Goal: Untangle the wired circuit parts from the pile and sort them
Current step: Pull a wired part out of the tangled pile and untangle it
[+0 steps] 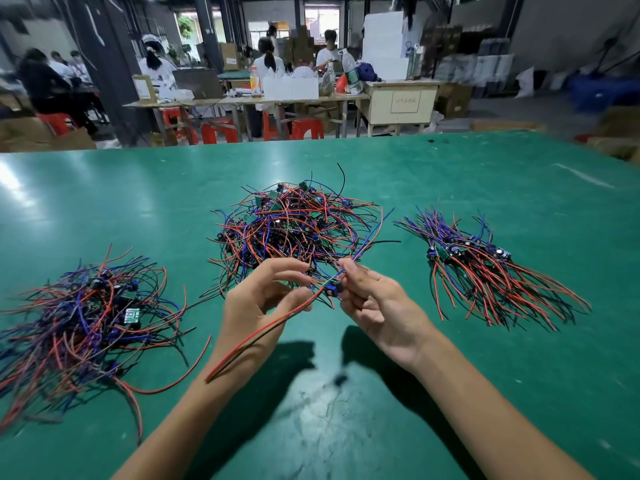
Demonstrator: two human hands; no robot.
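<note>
The right hand (372, 303) pinches one wired circuit part (333, 288) between thumb and fingertips, gripping it just beside the small blue component at its middle, while the remaining fingers curl loosely below. The left hand (258, 303) faces it closely, thumb and forefinger bent towards each other around the part's red and black leads (263, 332); whether those fingers actually clamp the wire or only guide it is hard to tell, since motion blur softens the tips. The part's long axis runs diagonally: the red and black leads trail down and to the left across the left wrist and forearm, and the blue and black leads (367, 237) rise up and to the right, past the right fingertips and over the near edge of the tangled pile (294, 230). The part is held above the green table (485, 393), in front of that central pile and seemingly free of it, though the upper leads overlap the heap in this view so I cannot be sure. Of the two side groups, the combed, aligned bundle (485, 271) lies to the right, nearer the right hand, and a looser heap (86, 317) lies to the left, nearer the left hand. Both forearms reach forward from the bottom edge, converging, wrists raised off the table. I judge the part will next need straightening and carrying sideways to one group.
</note>
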